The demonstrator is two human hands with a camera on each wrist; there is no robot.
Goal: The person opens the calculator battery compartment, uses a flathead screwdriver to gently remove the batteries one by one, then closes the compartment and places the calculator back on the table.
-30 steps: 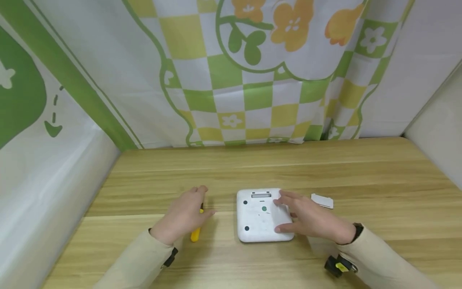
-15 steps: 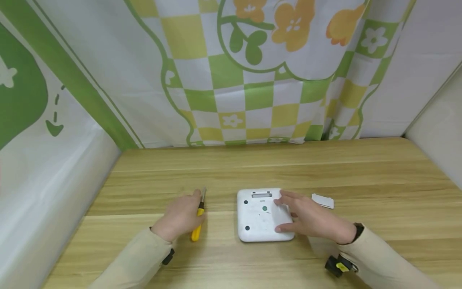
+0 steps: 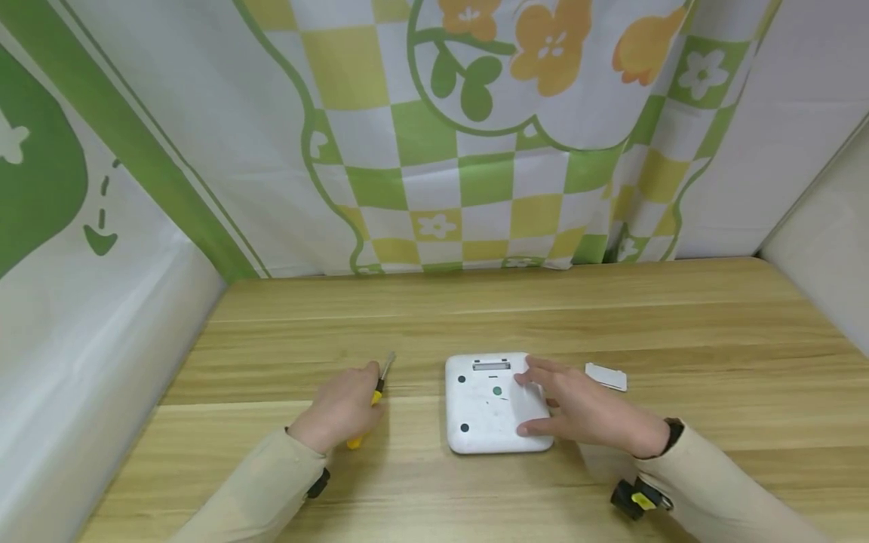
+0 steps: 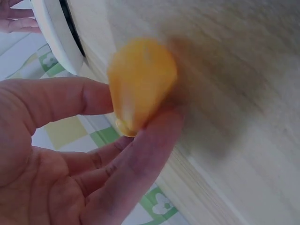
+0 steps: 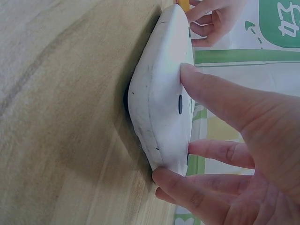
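My left hand (image 3: pixel 342 408) pinches a screwdriver (image 3: pixel 377 394) with a yellow and black handle, its metal shaft slanting away toward the back right. In the left wrist view the butt of the yellow handle (image 4: pixel 143 70) shows between thumb and fingers, close over the wood. A white rounded-square device (image 3: pixel 485 416) lies underside up, with dark round feet and an uncovered battery slot (image 3: pixel 492 366) at its far edge. My right hand (image 3: pixel 589 412) rests on the device's right side. In the right wrist view thumb and a finger touch its upper face, other fingers its edge (image 5: pixel 157 154).
A small white cover (image 3: pixel 606 377) lies on the wooden table (image 3: pixel 434 317) to the right of the device, just behind my right hand. A checked, flowered cloth (image 3: pixel 489 188) hangs along the back edge. White sheeting (image 3: pixel 122 324) borders the left side.
The left hand has come down onto the screwdriver and taken hold of its handle. The shaft has tilted slightly to the right and the handle end to the left. The right hand stays put.
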